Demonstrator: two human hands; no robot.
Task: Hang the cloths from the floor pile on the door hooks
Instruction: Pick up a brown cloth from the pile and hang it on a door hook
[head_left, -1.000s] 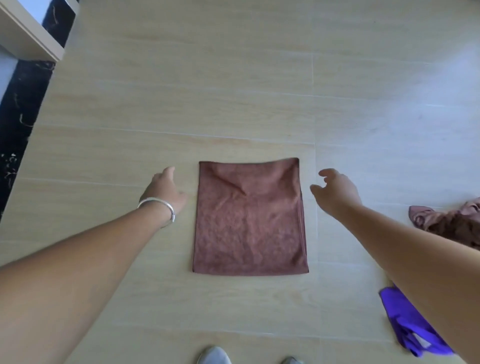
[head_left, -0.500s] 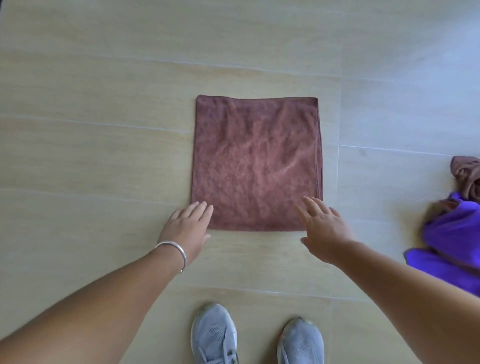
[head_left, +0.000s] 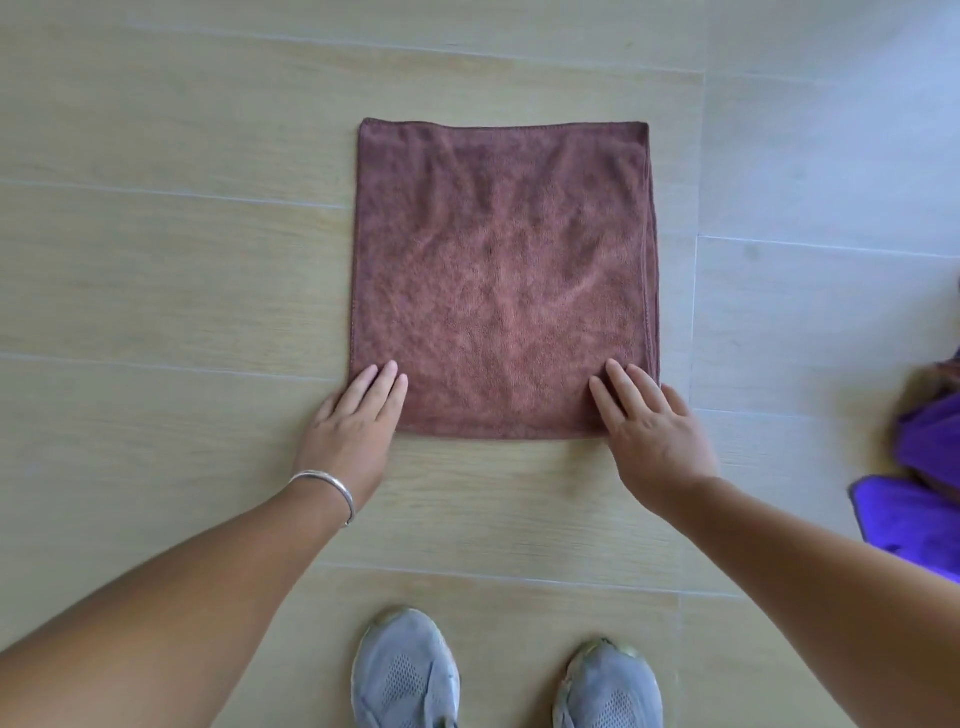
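A brown cloth (head_left: 501, 270) lies flat and square on the pale wood floor, folded double along its right side. My left hand (head_left: 356, 426), with a silver bangle on the wrist, rests with straight fingers on the cloth's near left corner. My right hand (head_left: 649, 426) lies with straight fingers on the near right corner. Neither hand grips the fabric. No door or hooks are in view.
A purple cloth (head_left: 914, 499) lies crumpled at the right edge, with a bit of another brown cloth (head_left: 953, 371) just above it. My two grey shoes (head_left: 405, 670) stand at the bottom, close to the brown cloth's near edge.
Both hands came back from the cloth's far corners to its near edge and now rest on the near corners. The view tilted down and closer, bringing my shoes in.
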